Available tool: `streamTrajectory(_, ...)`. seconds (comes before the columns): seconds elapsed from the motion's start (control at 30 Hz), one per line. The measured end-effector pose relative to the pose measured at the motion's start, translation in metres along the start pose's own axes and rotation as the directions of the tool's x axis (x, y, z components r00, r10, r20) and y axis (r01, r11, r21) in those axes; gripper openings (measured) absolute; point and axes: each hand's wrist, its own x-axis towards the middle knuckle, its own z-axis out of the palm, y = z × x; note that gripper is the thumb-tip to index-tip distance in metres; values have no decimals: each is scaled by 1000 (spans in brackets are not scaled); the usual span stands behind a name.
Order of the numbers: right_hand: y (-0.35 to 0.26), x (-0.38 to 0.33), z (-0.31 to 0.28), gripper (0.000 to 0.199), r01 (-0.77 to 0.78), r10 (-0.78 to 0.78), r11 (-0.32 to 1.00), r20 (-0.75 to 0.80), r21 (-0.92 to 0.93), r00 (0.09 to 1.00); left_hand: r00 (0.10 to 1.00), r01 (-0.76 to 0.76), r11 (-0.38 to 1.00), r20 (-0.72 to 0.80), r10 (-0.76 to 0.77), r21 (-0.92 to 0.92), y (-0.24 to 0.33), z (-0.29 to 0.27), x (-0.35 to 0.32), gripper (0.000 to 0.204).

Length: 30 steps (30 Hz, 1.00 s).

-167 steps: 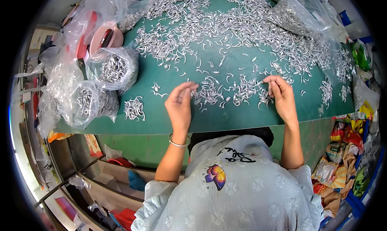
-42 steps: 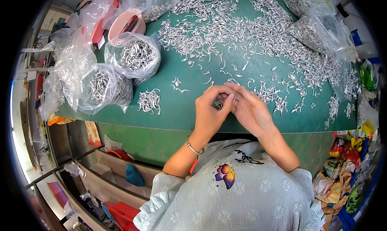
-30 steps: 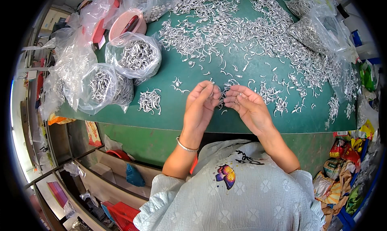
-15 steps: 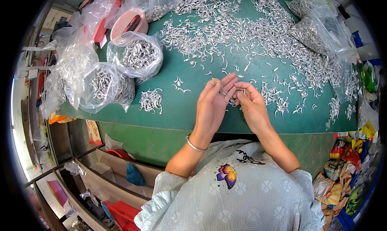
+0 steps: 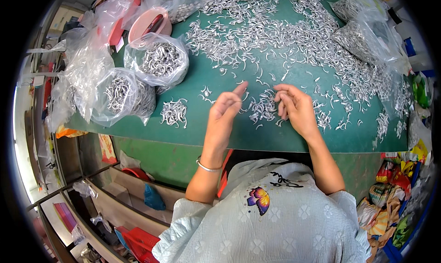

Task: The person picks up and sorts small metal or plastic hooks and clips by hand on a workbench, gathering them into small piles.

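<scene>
My left hand (image 5: 225, 109) hovers over the near part of the green table (image 5: 202, 132), left of a small heap of silvery curved metal pieces (image 5: 262, 107). Its index finger points forward while thumb and other fingers draw together; whatever they hold is too small to make out. On the heap's right side is my right hand (image 5: 298, 107), fingers bent and closed toward the thumb, its lower fingertips near the heap's edge. Anything in that pinch is hidden. Another little pile (image 5: 174, 113) of the curved pieces lies farther left.
Clear plastic bags (image 5: 121, 97) full of metal pieces stand at the left, near a pink container (image 5: 138, 26) with a dark-and-red tool. A broad spread of pieces (image 5: 294, 38) covers the far table. More filled bags (image 5: 353, 42) are at the far right. Wooden compartments (image 5: 124, 194) sit below left.
My hands were close together over the heap and have moved apart, left hand leftward and right hand rightward. The heap between them now shows.
</scene>
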Motion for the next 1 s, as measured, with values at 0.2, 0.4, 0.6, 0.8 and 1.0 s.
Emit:
streamTrajectory(0.2, -4, 35, 26, 19, 364, -344, 743, 146, -561, 927, 989, -29, 974, -146, -5, -227, -17, -2, -9, 8)
streamTrajectory(0.4, 4, 57, 51, 19, 520, -382, 571, 355, -635, 853, 942, -96, 976, -336, 25, -196, -21, -13, -20, 6)
streamTrajectory(0.6, -3, 63, 27, 10, 128, -86, 990, 452, -64, 888, 957, -18, 862, -260, -132, -506, -30, -30, -26, 20)
streamTrajectory(0.8, -14, 53, 22, 7, -43, 12, 998, 475, 54, 880, 940, 12, 933, -314, -134, -361, -28, -26, -29, 31)
streamTrajectory(1.0, -2, 57, 46, 10, 544, -304, 408, 453, -733, 838, 938, -32, 941, -336, -89, -337, -19, -18, -29, 41)
